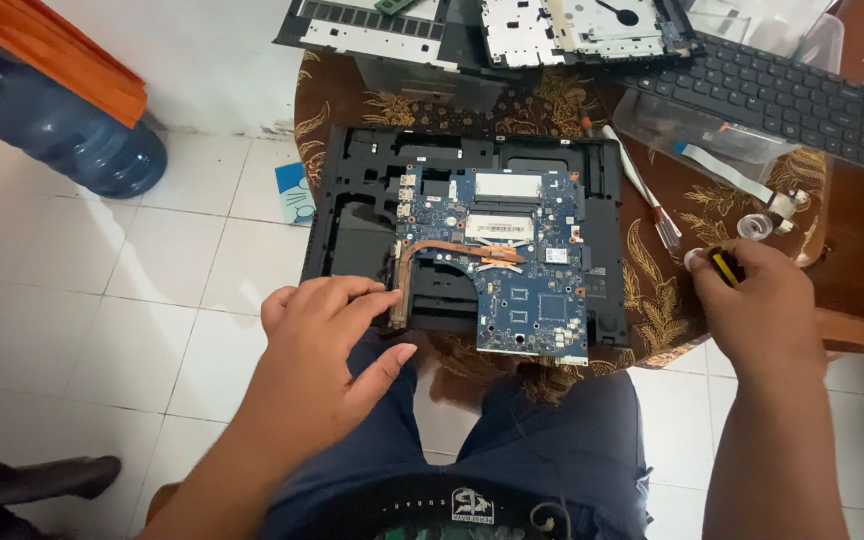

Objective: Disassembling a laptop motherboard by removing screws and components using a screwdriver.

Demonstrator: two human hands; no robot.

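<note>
Item: opened laptop base [352, 200], black plastic shell, lying flat on a small round table [352, 100] covered with a brown and gold patterned cloth; near edge overhangs the person's lap

Fitted inside: blue motherboard [532, 270], seated in the right and centre of the shell; copper heat pipe [442, 250] curving from the board's middle to the left and down toward the near edge

Left hand [317, 350]: palm down, fingers loosely spread and holding nothing, fingertips [377, 297] resting on the shell's near left edge, just beside the lower end of the heat pipe; thumb extended beneath the edge

Right hand [757, 310]: closed around a screwdriver with a yellow and black handle [724, 266], only the handle end showing above the knuckles; hand sits at the table's right edge, well apart from the motherboard

Near the right hand: small white roll [754, 226] and a white flat ribbon cable [717, 167] on the cloth; a slim white tool with a red tip [637, 180] lying just right of the shell

Far side of table: detached black keyboard [772, 95] resting over a clear plastic tray [692, 130]; further laptop panels [552, 30] stacked along the back

Floor, left: large blue water bottle [72, 135] on white tiles [102, 300]
</note>
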